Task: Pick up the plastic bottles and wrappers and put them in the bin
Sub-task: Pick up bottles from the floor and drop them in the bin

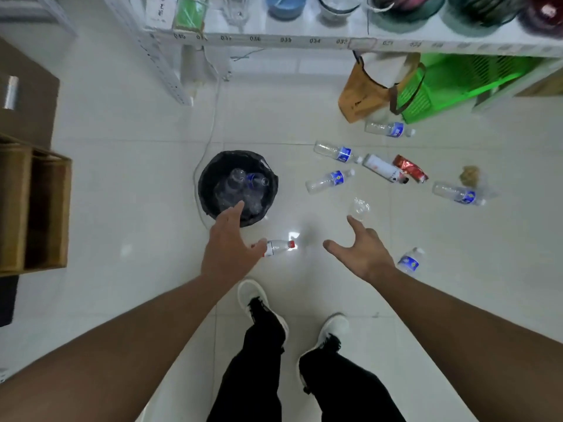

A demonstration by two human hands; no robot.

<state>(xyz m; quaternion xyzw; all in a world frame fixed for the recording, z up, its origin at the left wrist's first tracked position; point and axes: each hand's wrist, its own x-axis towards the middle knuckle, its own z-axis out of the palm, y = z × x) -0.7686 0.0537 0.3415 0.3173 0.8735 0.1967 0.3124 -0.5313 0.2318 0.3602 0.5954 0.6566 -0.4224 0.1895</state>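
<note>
A round bin with a black liner (210, 175) stands on the floor and holds several clear bottles. My left hand (228, 245) hovers open over its near rim, holding nothing. A red-capped bottle (278, 247) lies just right of that hand. My right hand (362, 251) is open with fingers spread, empty. Beyond it lie a crumpled clear wrapper (359, 208), blue-labelled bottles (330, 180) (336, 152) (390, 129) (458, 194) (411, 261), a white bottle (384, 168), a red foil wrapper (409, 168) and a tan wrapper (469, 175).
A white shelf rack (304, 39) with numbered edge spans the back, loaded with tubs. Under it sit an orange bag (361, 92) and a green basket (451, 83). A white cable (210, 129) runs past the bin. Brown boxes (33, 205) stand at left. My feet (262, 303) are below.
</note>
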